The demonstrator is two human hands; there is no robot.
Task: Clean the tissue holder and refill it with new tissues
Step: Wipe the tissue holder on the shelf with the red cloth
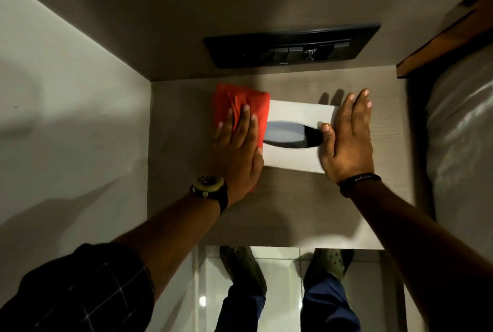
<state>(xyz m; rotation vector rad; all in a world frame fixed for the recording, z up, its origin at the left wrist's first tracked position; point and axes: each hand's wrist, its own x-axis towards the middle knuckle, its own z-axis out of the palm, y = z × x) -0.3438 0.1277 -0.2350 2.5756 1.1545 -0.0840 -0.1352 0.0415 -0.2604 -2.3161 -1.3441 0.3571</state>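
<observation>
A white tissue holder lies flat on a small wooden table, its dark oval slot facing up; no tissue shows in the slot. My left hand presses flat on a folded red cloth, which covers the holder's left end. My right hand rests flat against the holder's right end, thumb at the slot's edge, fingers spread onto the table.
A black switch panel is mounted on the wall just behind the table. A pale wall closes the left side. A bed with a white cover lies at the right. Tiled floor and my shoes show below the table's front edge.
</observation>
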